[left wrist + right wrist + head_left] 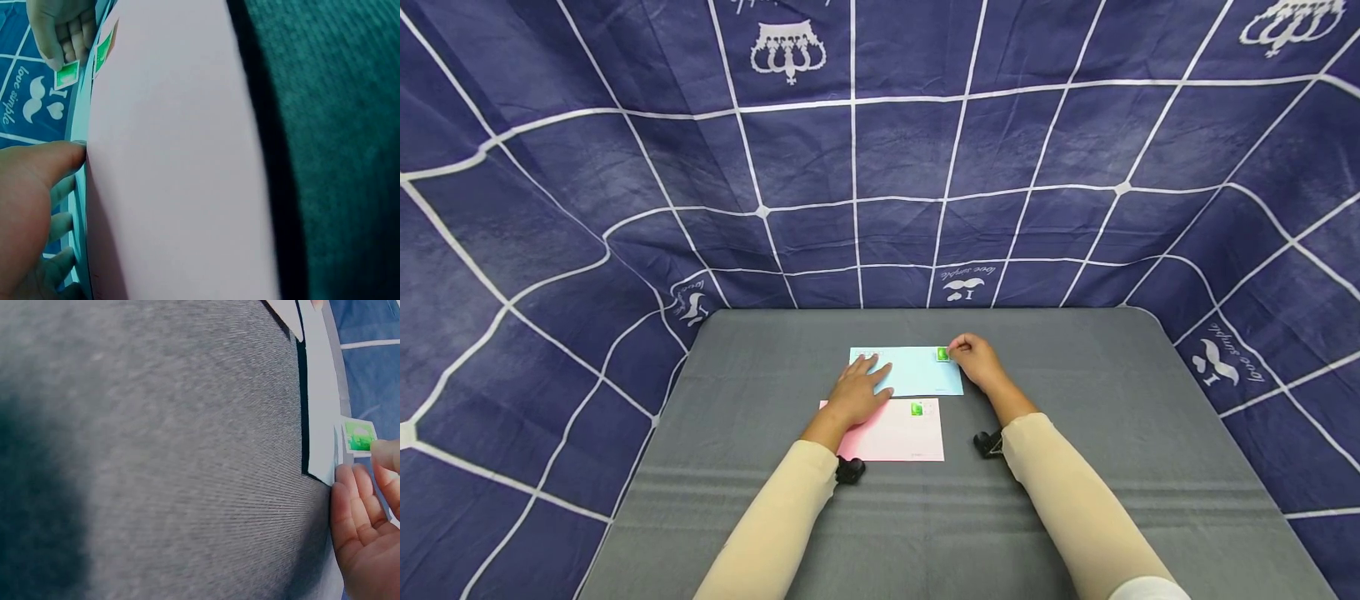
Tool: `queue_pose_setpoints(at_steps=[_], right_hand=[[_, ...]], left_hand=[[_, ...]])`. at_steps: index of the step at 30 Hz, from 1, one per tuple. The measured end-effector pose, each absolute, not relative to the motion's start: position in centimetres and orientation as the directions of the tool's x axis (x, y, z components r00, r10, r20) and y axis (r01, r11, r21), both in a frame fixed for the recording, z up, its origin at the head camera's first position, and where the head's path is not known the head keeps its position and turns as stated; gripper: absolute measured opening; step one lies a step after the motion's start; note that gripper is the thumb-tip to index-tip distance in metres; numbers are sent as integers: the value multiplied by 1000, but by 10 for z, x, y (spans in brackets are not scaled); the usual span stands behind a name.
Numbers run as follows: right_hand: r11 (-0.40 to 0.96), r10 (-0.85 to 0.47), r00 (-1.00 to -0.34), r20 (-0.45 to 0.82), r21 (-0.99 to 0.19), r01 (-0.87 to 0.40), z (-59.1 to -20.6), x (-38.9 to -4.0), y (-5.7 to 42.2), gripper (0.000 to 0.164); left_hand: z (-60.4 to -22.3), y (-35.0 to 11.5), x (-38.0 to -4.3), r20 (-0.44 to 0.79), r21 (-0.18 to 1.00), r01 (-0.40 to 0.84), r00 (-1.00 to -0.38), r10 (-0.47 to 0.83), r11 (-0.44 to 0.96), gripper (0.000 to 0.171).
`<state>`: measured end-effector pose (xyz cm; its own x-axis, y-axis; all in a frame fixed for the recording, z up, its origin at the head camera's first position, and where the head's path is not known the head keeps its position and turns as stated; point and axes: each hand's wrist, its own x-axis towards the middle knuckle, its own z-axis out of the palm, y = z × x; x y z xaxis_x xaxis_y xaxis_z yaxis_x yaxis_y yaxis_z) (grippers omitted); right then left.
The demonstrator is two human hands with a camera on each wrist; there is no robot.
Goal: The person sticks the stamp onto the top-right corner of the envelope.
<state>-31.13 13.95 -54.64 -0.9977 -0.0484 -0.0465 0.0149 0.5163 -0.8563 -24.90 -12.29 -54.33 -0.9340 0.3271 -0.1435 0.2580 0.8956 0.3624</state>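
Note:
A light blue envelope [913,372] lies on the grey table, with a pink envelope [895,437] just below it. My left hand [856,393] rests on the blue envelope's left part, fingers spread, its palm side over the pink one's upper left corner. At the blue envelope's upper right corner, my right hand [976,358] pinches a green postage stamp [359,435] between thumb and finger. In the left wrist view that stamp [67,75] stands up off the paper. Another green stamp [917,409] sits on the pink envelope's upper right corner.
The grey table [760,517] extends around both envelopes. A dark blue curtain [902,150] with white lines hangs behind it and along both sides. Black wrist cameras, left [851,471] and right [988,443], sit beside the sleeves.

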Motion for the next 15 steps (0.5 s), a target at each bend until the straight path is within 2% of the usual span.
queue_pose_setpoints(at_steps=[15], right_hand=[[534,5,-998,-70,-843,62,-548,-317,132,14]], left_hand=[[-546,-124,-251,-153,361,256,-932,328,897,58]])
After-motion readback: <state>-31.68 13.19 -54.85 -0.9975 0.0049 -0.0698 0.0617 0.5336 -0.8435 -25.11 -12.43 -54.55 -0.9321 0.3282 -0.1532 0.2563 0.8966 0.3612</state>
